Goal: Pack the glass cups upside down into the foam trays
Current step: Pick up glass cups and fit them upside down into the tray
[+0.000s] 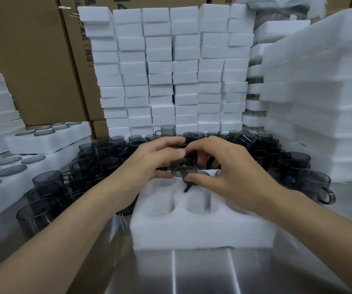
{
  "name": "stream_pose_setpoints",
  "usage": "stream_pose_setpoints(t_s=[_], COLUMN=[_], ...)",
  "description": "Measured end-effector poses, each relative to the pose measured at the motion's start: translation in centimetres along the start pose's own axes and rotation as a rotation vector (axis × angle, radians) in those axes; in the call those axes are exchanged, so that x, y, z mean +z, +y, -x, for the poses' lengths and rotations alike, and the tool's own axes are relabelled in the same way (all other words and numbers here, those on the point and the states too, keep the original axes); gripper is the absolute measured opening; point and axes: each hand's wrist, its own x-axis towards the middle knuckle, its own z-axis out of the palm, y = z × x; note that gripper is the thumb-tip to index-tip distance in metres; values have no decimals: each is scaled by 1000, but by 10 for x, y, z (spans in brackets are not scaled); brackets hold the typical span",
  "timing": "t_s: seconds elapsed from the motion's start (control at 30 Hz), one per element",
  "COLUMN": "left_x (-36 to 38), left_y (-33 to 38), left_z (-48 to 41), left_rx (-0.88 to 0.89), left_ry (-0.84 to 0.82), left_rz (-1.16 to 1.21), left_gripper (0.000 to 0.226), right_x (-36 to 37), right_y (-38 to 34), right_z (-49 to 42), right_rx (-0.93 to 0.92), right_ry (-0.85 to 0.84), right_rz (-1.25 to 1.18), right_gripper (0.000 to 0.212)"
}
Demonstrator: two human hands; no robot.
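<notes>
Both hands meet on one dark glass cup (183,166). The left hand (149,160) holds it from the left, thumb on top and fingers reaching round the far side. The right hand (223,168) pinches it from the right, thumb under the lower edge and fingers curled over the top. The cup is tilted with one round end towards the camera; I cannot tell which end. It hangs just above the far pockets of the white foam tray (202,228), which lies straight below the grip on the metal table (192,272). Just under the cup a dark handle (186,187) sticks out of a pocket.

Behind and to the left of the grip stand crowded loose cups (107,153), with more cups (310,183) to its right. Further left lie filled trays (33,164) showing round cup bottoms. Beyond the grip rise stacks of foam blocks (171,71), with cardboard boxes (33,60) behind them.
</notes>
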Motion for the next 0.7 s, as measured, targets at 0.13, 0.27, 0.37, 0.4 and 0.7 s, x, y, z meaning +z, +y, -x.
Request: stream_pose_setpoints(t_s=[0.13,0.27,0.37,0.4,0.7], left_x=[6,0,-10,-13,-27], left_y=[-3,-4,-3,-4,-7], left_z=[2,-1,-2,-3,-4], left_rx=[79,112,90,72,-6], left_ry=[27,150,196,182,73], left_rz=[-146,-115,-164,-192,-467], left_gripper=[69,62,70,77,54], right_x=[1,2,3,3,4], right_y=[0,5,7,7,7], right_z=[-1,0,1,1,3], right_rx=[-22,-1,15,17,30], right_ry=[-9,-10,-26,-29,-65], right_rz=[-46,-51,-47,-46,-38], right_gripper=[47,48,47,46,44])
